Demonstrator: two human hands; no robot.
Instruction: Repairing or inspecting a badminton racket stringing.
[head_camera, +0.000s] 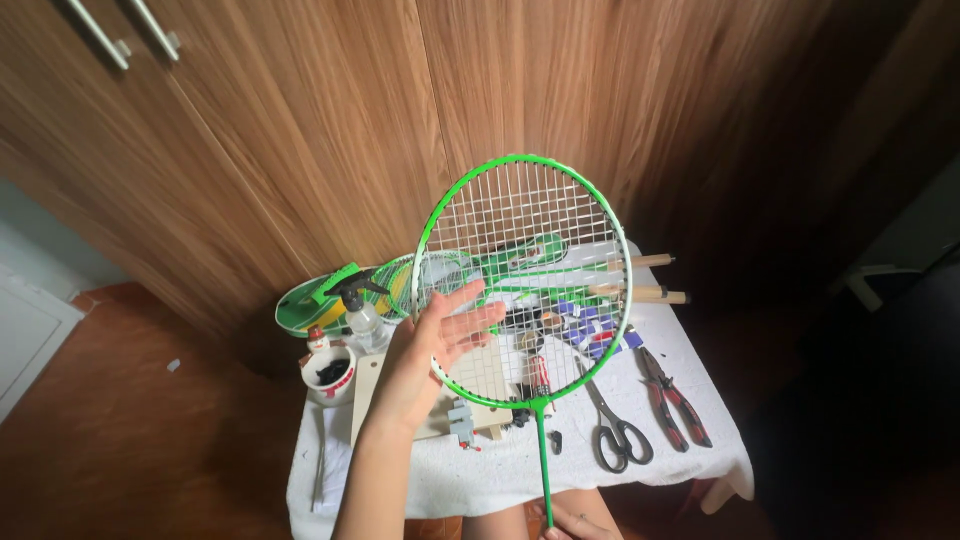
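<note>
On the cloth-covered worktop (690, 440) lie scissors (615, 430) and red-handled pliers (677, 398) to the right, a spray bottle (360, 310) and small cup (330, 375) to the left. Above them the green racket (525, 275) stands upright, head far, shaft near. The left hand (440, 345) presses open against its strings; the right hand (575, 522) grips the shaft's near end.

A green-framed, white-strung badminton racket (524, 280) stands upright, head up, above the table.

left hand (440, 335) open — fingers spread, right hand (572, 522) gripping
</note>
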